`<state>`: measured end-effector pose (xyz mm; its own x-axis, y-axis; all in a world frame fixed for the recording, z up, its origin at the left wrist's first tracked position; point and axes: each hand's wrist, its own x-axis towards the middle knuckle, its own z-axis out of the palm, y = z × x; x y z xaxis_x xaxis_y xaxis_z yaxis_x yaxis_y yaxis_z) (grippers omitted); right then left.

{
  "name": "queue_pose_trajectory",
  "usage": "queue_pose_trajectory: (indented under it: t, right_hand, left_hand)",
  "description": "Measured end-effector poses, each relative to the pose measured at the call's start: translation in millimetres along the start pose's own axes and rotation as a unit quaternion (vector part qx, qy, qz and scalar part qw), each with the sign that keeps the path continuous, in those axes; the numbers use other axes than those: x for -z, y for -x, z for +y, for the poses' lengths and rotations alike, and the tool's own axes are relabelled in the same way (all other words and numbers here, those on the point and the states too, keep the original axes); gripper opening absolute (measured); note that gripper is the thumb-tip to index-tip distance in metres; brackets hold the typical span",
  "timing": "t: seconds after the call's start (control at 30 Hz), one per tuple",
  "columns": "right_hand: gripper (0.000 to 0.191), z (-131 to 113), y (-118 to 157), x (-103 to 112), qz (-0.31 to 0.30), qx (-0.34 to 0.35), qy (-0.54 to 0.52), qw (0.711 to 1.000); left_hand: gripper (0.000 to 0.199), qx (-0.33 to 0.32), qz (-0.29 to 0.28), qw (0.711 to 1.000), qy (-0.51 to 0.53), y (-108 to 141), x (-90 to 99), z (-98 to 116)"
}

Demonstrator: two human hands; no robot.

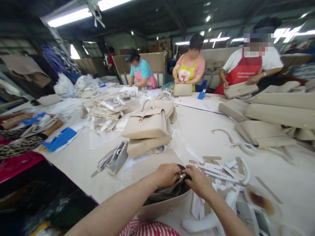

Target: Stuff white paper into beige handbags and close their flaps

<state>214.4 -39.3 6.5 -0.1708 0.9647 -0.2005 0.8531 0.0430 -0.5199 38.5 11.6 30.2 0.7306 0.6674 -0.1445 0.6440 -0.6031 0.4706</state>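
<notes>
Both my hands work at the open top of a beige leather handbag [163, 209], which lies on the white table [204, 137] close to me. Its flap [154, 165] folds away from me, and a dark lining [167, 193] shows inside. My left hand [167, 175] pinches the lining's edge from the left. My right hand [198, 182] grips the same edge just beside it, with its fingers curled inward. A small gold fitting [180, 176] glints between my hands. The fingertips partly hide what they hold.
Beige handbags [145, 126] stand stacked ahead, beside a metal tape dispenser [118, 157]. White strips [221, 170] lie to my right, near a stained glass cup [261, 200]. Bag panels [278, 114] are piled at right. Several co-workers [189, 64] work across the table.
</notes>
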Motion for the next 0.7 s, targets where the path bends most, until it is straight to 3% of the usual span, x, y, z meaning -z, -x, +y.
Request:
queue_pose_trajectory:
  t: [0.2, 0.37, 0.53, 0.7]
  right_hand:
    - [0.026, -7.5, -3.8, -0.1, 0.021, -0.001, 0.054, 0.998]
    - [0.019, -9.6, -2.7, -2.3, 0.038, -0.018, 0.103, 0.994]
    - [0.018, -8.7, -6.1, 0.1, 0.034, -0.021, 0.12, 0.992]
    - [0.02, -7.4, -12.2, 0.6, 0.026, -0.014, 0.111, 0.993]
  left_hand:
    - [0.025, -0.031, 0.009, 0.996, -0.082, 5.7, -0.8, 6.8]
    - [0.019, -0.071, 0.01, 0.99, -0.119, 21.8, -1.7, -8.7]
    - [0.012, -0.081, 0.013, 0.983, -0.163, 71.4, 9.5, -42.3]
    - [0.015, -0.017, 0.047, 0.993, -0.111, 134.0, 13.9, -70.0]
